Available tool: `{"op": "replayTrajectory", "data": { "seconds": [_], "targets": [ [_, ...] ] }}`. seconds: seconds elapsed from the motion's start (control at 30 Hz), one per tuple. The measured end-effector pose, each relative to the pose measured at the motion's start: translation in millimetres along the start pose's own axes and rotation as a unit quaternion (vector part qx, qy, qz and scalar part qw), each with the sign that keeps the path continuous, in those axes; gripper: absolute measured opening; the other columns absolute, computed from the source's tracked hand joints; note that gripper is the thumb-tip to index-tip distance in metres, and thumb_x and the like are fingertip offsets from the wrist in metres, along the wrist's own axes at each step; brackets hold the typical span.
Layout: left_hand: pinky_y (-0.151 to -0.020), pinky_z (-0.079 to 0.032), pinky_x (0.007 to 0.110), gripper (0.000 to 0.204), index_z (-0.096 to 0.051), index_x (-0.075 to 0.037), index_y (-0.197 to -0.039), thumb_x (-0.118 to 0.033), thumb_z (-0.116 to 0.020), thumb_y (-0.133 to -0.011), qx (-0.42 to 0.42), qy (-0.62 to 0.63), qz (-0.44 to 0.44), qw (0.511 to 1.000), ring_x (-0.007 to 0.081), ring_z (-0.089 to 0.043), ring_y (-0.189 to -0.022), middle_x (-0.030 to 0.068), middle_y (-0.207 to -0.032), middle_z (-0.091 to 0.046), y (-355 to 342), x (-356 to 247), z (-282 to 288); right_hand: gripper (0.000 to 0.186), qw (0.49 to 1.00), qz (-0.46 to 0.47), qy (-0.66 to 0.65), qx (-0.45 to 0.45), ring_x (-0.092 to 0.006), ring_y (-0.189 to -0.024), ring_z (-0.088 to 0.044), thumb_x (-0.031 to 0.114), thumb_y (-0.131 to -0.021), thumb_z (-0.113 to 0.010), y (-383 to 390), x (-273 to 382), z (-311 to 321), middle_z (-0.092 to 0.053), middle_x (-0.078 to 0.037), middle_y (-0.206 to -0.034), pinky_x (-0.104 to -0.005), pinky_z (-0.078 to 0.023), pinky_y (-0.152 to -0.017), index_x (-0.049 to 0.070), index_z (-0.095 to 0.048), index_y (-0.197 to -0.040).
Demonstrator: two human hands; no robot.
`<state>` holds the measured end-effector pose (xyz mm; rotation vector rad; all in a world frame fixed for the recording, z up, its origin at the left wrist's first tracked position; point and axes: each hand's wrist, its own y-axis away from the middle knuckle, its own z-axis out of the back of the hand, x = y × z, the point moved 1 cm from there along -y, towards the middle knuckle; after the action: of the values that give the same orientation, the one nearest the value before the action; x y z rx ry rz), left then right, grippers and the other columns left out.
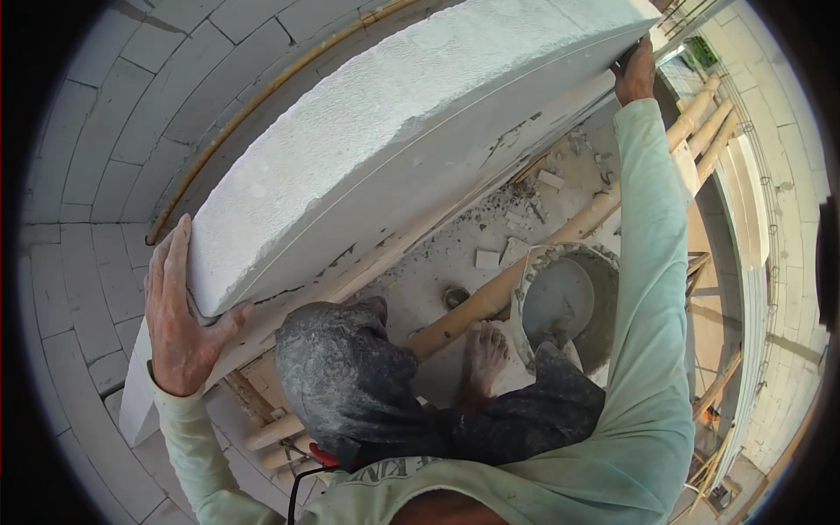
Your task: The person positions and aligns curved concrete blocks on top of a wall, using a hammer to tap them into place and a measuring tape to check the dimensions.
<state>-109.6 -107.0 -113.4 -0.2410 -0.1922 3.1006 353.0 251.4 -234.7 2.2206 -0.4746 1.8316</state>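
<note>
Because the white block [376,114] is long and thick, it is grasped at both ends at once, probably to keep it level: the left hand [182,337] lies spread against its left end, thumb hooked at the near lower corner, while the right hand [637,74], at the full stretch of the arm, holds the far right end, its fingertips hidden. The block lies lengthwise along the top of a low white wall [137,394], above its near edge; whether the block rests its full weight there or is partly borne by the hands, I cannot tell. Grey smears mark the wall's near side under the block. Beyond the block's far edge, a curved-looking bamboo pole [262,96] runs along a wall of pale blocks [87,289]. On the near side, a mortar-crusted bucket [525,315] with grey contents stands by the knee, likely placed there for easy reach. Next to it, a thick bamboo pole [472,306] slants across the dusty floor [420,302], and broken chips [487,259] lie between that pole and the low wall's near edge. A bare foot [484,359] is planted beside the bucket, presumably for balance.
</note>
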Motion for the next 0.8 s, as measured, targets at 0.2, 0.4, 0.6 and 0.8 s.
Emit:
{"op": "replayTrajectory", "data": {
  "seconds": [0.2, 0.4, 0.6, 0.8],
  "targets": [
    [-0.102, -0.03, 0.049, 0.095, -0.034, -0.004, -0.136, -0.026, -0.073, -0.052, 0.016, -0.028, -0.007, 0.999, 0.0378, -0.037, -0.122, 0.0176, -0.133, -0.041, 3.0, -3.5, 9.0, 0.047, 0.999, 0.011, -0.031, 0.015, -0.0186, -0.1, -0.054, 0.047, -0.092, -0.036, 4.6, -8.0, -7.3, -0.056, -0.005, -0.115, -0.038, -0.041, -0.085, 0.013, -0.046, -0.123],
    [-0.098, -0.034, 0.048, 0.099, -0.031, -0.001, -0.137, -0.03, -0.071, -0.052, 0.012, -0.074, -0.029, 0.997, 0.0382, -0.041, -0.116, 0.0206, -0.128, -0.041, 2.6, -16.0, 4.5, 0.047, 0.999, 0.015, -0.049, 0.005, -0.0181, -0.099, -0.054, 0.046, -0.092, -0.037, 7.6, -3.1, -1.1, -0.056, -0.005, -0.114, -0.0371, -0.042, -0.085, 0.013, -0.046, -0.123],
    [-0.097, -0.034, 0.048, 0.1, -0.029, -0.003, -0.138, -0.017, -0.073, -0.049, 0.004, -0.057, -0.029, 0.998, 0.0384, -0.042, -0.114, 0.0194, -0.122, -0.041, 7.9, -10.8, 6.8, 0.046, 0.998, 0.0, -0.058, 0.012, -0.0175, -0.098, -0.054, 0.046, -0.092, -0.038, 8.8, -14.6, -5.8, -0.056, -0.005, -0.114, -0.0363, -0.042, -0.085, 0.013, -0.046, -0.124],
    [-0.098, -0.032, 0.05, 0.098, -0.03, -0.002, -0.137, -0.039, -0.074, -0.058, 0.038, 0.0, -0.013, 0.999, 0.0385, -0.04, -0.117, 0.0223, -0.124, -0.04, -3.9, -24.1, 3.0, 0.046, 0.999, 0.02, 0.02, 0.026, -0.017, -0.098, -0.054, 0.046, -0.092, -0.039, 2.3, 21.9, 51.4, -0.056, -0.005, -0.113, -0.0354, -0.042, -0.085, 0.014, -0.047, -0.124]
  ]
}}
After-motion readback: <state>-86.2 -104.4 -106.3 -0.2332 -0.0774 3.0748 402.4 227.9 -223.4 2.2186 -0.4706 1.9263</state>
